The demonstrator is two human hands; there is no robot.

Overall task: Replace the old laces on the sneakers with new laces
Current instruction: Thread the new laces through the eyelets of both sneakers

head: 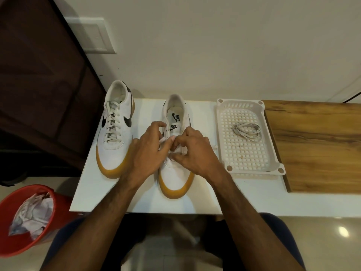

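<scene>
We are working on the right sneaker [176, 173], which is sitting toe-toward-us on the white tabletop [205, 192]. Our left hand [145, 151] and right hand [192, 151] are meeting over its eyelets, and both are pinching the lace [162, 140] there, fingers curled; whether this lace is old or new we cannot tell. The left sneaker [115, 130] is standing just beside it, fully laced. A coiled lace [247, 131] is lying in the white tray [271, 153] to the right, well apart from the hands.

Several things could be going wrong from here. The lace tip could be slipping out of our pinch and pulling back through an eyelet, since the fingertips are holding only a little of it. Tugging hard could be dragging the sneaker across the smooth tabletop, as nothing is pinning it. We could also be skipping an eyelet or twisting the flat lace, because our own fingers are hiding the holes.

"NIKE" is reading clearly on the insole and again on the tongue label, each with a swoosh; black swooshes are showing on the left sneaker's sides.
</scene>
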